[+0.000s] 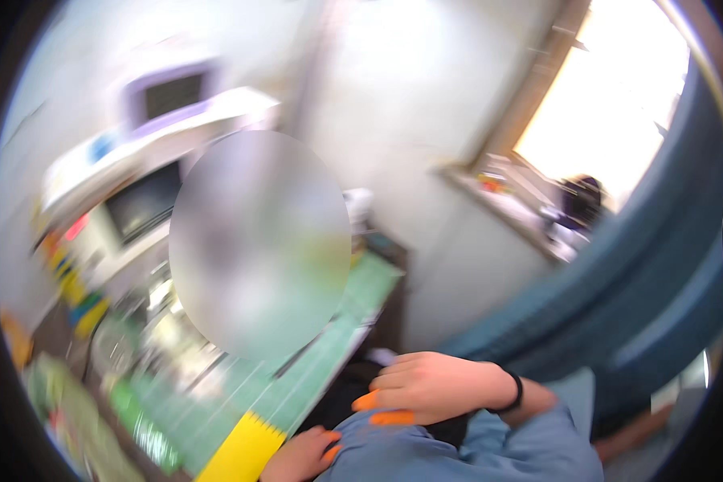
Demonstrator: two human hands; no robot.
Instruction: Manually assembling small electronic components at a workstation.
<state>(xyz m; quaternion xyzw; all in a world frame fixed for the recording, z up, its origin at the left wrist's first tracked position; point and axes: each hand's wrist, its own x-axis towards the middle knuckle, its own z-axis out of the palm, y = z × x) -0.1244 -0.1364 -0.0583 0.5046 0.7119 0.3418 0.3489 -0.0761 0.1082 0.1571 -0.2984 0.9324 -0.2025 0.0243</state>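
My right hand (430, 387), with orange nails and a black band (512, 391) at its wrist, reaches in from the right. Its bent fingers close on light-blue cloth (369, 442), apparently part of my clothing. At the lower edge, my left hand (297, 456) has its curled fingertips against the same cloth; whatever lies under them is hidden. Beside this hand, a bright yellow sheet (245, 448) overlaps the front of a green lined mat (249, 394). Farther back on the mat lies a thin dark stick-like thing (297, 357). Motion blur softens much of the picture.
A grey blurred oval (261, 245) hides the table's middle. Left of it are blurred small items, a green plastic packet (145, 426) and a dark screen (145, 201) below a white shelf (241, 104). A blue curtain (618, 293) hangs at the right by a bright window (610, 96).
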